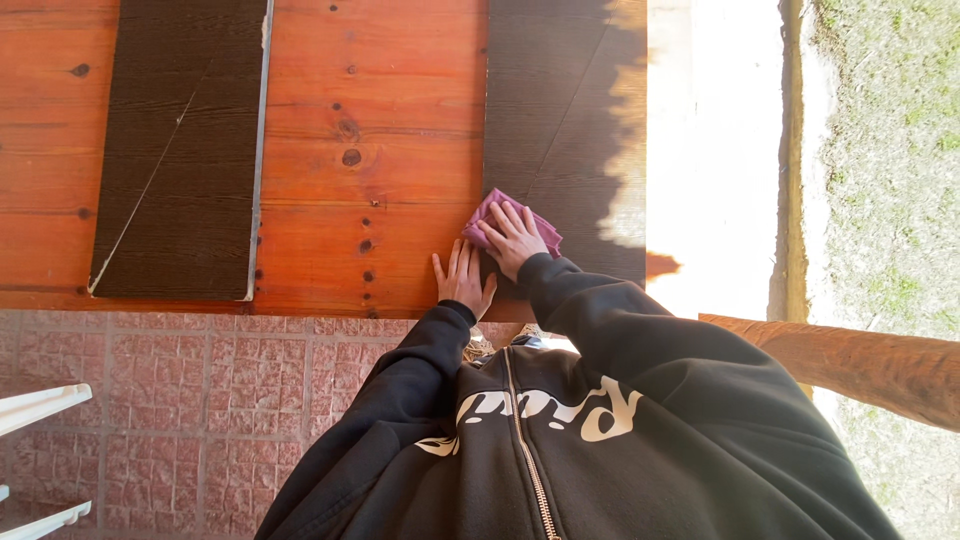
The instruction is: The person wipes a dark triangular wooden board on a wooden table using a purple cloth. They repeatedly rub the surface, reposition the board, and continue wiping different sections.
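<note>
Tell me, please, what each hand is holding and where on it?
The right hand presses flat on top of a purple cloth on the dark panel, not gripping it. The left hand holds nothing.

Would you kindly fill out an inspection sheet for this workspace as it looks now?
Surface: orange-brown knotty wooden table.
Job's things: purple cloth on right dark panel; left dark panel lies apart.
Clutter: nothing seen.
Grippers: right hand pressed flat on the cloth; left hand flat on the table at the panel's edge.
Cables: nothing seen.
Surroundings: reddish tiled floor, grass, wooden rail.
</note>
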